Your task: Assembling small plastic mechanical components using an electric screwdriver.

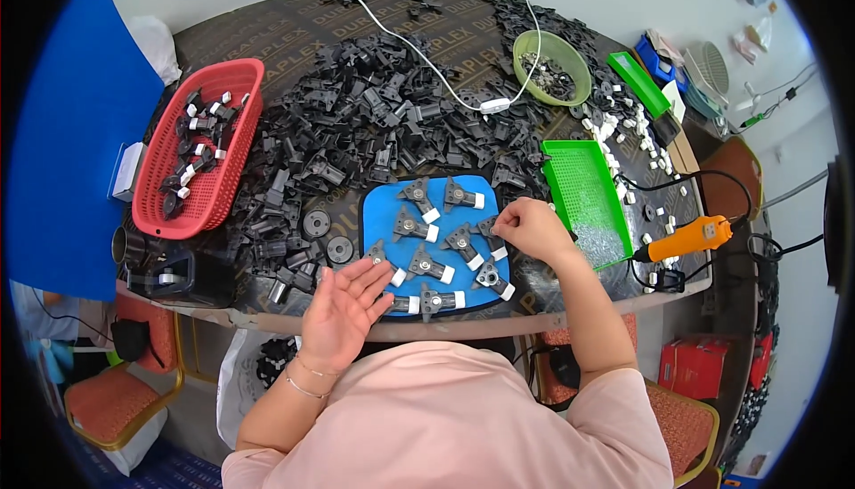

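A blue mat (pixel 378 213) lies at the table's near edge. On it are several black plastic fittings with white end caps, such as the fitting (pixel 430 264) in the middle and another fitting (pixel 461 195) at the far right. My left hand (pixel 343 311) is palm up with its fingers stretched out, beside the mat's near left corner; I see nothing held in it. Over the mat's right edge, my right hand (pixel 533 229) pinches thumb and fingers together just above a fitting (pixel 489 232). Whatever lies between its fingertips is too small to make out.
Loose black parts (pixel 356 106) heap behind the mat. At left stands a red basket (pixel 254 124) with capped parts. To the right are a green tray (pixel 552 191), an orange electric screwdriver (pixel 686 240), scattered white caps (pixel 641 128) and a green bowl (pixel 583 75). A white cable (pixel 410 44) crosses the heap.
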The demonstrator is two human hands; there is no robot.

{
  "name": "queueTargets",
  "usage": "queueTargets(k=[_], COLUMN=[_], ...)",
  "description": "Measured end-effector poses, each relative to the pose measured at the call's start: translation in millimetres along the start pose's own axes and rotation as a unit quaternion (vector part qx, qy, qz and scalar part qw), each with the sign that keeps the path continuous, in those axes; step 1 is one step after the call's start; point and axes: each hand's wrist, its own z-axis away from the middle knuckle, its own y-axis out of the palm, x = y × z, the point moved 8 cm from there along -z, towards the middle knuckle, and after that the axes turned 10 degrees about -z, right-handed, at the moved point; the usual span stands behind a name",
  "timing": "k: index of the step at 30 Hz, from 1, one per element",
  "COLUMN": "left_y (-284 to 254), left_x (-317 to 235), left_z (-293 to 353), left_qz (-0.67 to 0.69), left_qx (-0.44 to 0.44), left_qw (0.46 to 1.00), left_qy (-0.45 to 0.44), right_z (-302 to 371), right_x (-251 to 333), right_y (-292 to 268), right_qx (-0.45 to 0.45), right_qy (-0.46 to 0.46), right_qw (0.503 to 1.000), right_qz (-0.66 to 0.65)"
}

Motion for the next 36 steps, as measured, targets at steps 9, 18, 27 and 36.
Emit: queueTargets(k=[9, 18, 27, 36], left_y=[-8.0, -36.1, -36.4, -32.1], left_x=[-7.5, -40.7, -39.5, -41.2], left_z=[8.3, 25.8, 43.6, 41.6], left_qz=[-0.006, -0.235, -0.756, -0.779], left_qx=[-0.018, -0.113, -0.153, -0.220], left_qw=[0.999, 0.928, 0.500, 0.478], left_qy=[0.033, 0.268, 0.393, 0.341], right_z=[-0.3, -0.3, -136.4, -257.4], right_x=[2.4, 12.5, -19.6, -81.5], right_y=[-1.6, -9.0, -174.8, -195.4], right_qx=[-0.026, -0.052, -0.295, -0.288], right_qy=[0.023, -0.051, -0.093, 0.029], right_qw=[0.999, 0.995, 0.946, 0.900], right_qz=[0.024, 0.073, 0.095, 0.327])
